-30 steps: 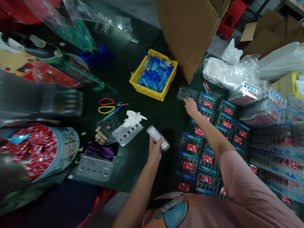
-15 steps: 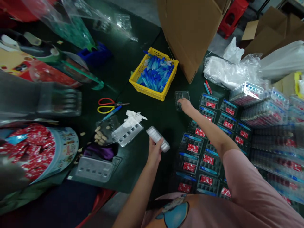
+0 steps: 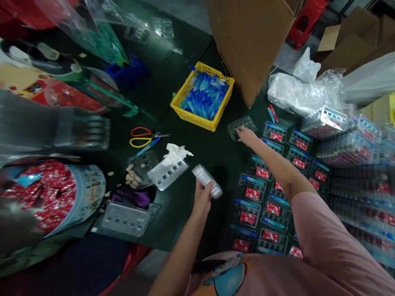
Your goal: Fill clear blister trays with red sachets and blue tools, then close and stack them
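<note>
My left hand [image 3: 202, 196] is closed round a stack of clear plastic trays [image 3: 207, 181], held just above the dark green table. My right hand [image 3: 246, 134] reaches forward, fingers lying on a single empty clear tray [image 3: 239, 125] at the far end of the rows of filled trays [image 3: 261, 193]. Each filled tray holds a blue pen and a red label. Just beyond the right hand stands a yellow basket [image 3: 190, 115] full of blue pens.
A large cardboard box [image 3: 247, 37] stands behind the basket. Scissors [image 3: 143, 137], a tray of nuts [image 3: 138, 170] and loose clear trays lie to the left. Stacked filled trays [image 3: 345, 144] and white plastic bags [image 3: 302, 92] crowd the right. A round tin of red packets [image 3: 49, 197] sits at left.
My right hand has slid the empty clear tray about on the table, turning it, and still lies on it. The left hand has kept the tray stack almost still.
</note>
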`<state>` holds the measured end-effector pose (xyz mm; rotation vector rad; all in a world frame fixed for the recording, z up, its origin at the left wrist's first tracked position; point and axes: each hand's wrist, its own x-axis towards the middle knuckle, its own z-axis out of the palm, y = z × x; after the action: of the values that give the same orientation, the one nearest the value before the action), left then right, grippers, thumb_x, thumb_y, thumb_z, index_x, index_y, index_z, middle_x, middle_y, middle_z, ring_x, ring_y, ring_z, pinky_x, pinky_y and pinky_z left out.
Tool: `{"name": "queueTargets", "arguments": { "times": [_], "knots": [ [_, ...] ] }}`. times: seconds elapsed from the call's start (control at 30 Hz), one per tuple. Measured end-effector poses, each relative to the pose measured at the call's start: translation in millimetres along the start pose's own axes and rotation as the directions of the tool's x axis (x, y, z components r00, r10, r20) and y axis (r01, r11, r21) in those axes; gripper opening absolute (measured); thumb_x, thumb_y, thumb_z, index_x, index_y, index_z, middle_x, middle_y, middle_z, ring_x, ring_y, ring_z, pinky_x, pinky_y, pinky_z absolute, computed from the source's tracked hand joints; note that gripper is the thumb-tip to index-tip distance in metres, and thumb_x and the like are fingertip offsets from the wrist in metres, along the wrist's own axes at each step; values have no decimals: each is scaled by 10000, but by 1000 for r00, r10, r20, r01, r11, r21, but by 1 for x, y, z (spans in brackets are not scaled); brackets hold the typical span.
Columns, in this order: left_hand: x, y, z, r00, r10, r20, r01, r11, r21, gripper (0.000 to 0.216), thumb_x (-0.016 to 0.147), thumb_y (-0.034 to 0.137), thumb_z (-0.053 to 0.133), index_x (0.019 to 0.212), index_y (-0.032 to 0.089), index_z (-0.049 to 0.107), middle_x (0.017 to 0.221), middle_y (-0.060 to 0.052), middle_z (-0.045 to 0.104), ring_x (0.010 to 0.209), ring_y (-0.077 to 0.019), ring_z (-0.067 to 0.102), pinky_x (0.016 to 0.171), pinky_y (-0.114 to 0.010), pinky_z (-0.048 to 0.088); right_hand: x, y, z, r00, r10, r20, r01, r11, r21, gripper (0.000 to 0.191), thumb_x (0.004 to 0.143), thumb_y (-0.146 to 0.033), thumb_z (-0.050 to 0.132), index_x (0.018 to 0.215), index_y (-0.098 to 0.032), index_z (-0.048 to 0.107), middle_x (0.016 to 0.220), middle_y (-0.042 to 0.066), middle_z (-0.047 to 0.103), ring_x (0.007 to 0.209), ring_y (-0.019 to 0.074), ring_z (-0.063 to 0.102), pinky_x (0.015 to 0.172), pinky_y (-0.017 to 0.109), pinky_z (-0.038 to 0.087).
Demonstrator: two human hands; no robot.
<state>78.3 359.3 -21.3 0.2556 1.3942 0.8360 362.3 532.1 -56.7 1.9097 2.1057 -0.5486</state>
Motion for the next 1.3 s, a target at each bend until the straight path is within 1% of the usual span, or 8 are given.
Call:
{"name": "queueTargets", "arguments": {
  "times": [0.3,0.43,0.53,0.63,0.73,0.83,0.93,1.3],
  "knots": [
    [4,-7,0,996,79,49,-83,993,85,835,636,300,803,1396,308,459,1243,-52,611,1033,-207,616,881,-339,503,16,-15,-14,903,395,-168,-348,903,251,655,827,-337,716,1372,-48,496,1318,264,483,1137,375,556,955,508,466],
    [11,19,-13,951,72,302,-192,900,390,876,613,267,803,1420,224,463,1357,-107,578,1185,-270,573,997,-381,443,-22,-51,-19,961,-76,-265,187,887,423,538,917,-288,582,1423,-140,473,1308,182,558,1222,305,526,1050,491,413],
    [25,53,-15,802,-75,593,-381,700,604,774,617,282,786,1349,185,555,1306,-115,621,1150,-298,598,988,-402,448,-65,-78,-12,787,-583,-202,570,561,600,475,943,-370,547,1388,-208,526,1303,93,612,1218,216,557,1061,378,421],
    [36,77,-10,698,-152,700,-601,408,688,602,577,253,786,1167,201,679,1155,-92,688,1074,-305,623,964,-401,453,-97,-92,4,686,-723,-87,564,452,691,590,857,-468,659,1376,-212,544,1319,90,618,1186,221,593,1005,341,455],
    [27,72,-12,775,85,627,-619,301,725,492,544,251,826,1018,218,698,1138,-95,674,1094,-306,599,976,-417,440,-112,-94,23,785,-611,-107,516,548,659,640,804,-477,716,1360,-202,561,1308,116,622,1185,260,591,1006,382,448],
    [-1,38,-19,813,548,196,-511,512,690,394,662,329,791,1002,201,639,1125,-102,636,1029,-244,603,927,-391,460,-117,-96,34,889,-418,-188,429,614,663,467,876,-421,632,1275,-178,621,1192,124,660,1087,241,615,951,368,469],
    [-23,0,-15,889,438,-132,-375,864,335,300,739,402,723,923,195,605,915,-47,629,822,-159,614,786,-307,491,-123,-105,39,951,-261,-164,297,632,716,313,909,-370,555,1076,-142,690,998,106,651,871,189,611,784,302,490],
    [5,20,17,999,48,-3,-48,999,-3,362,490,331,876,718,154,658,622,24,601,582,-87,555,601,-222,442,-136,-131,47,995,-98,-2,36,353,935,315,841,-441,570,951,-165,674,808,17,643,726,152,557,702,273,436]
  ]
}}
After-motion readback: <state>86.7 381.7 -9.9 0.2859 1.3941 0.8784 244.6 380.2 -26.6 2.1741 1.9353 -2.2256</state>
